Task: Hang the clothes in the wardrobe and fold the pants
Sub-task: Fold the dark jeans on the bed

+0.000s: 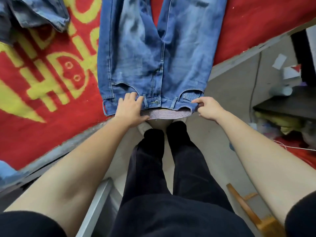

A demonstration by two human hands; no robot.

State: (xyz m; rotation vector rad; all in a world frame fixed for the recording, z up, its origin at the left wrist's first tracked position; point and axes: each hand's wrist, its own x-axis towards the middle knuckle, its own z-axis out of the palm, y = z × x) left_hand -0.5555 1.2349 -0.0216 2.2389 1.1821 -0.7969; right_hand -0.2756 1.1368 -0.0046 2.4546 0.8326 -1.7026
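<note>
A: Where are the jeans (150, 53) relative to the hands?

B: They lie front up on the red worktop cover (42, 74), the legs running away from the hands and the waistband (153, 103) at the near edge, partly overhanging it. The left hand (130, 109) presses flat on the waistband left of the button (156, 102). The right hand (207, 108) pinches the band's right corner between thumb and fingers.

A: How should this step be done well?

B: Probably by pulling the band taut and square, smoothing outward, then folding one leg onto the other along the fly. A second denim garment (34, 12) lies beyond the left hand; it is blurred, so its type is uncertain.
</note>
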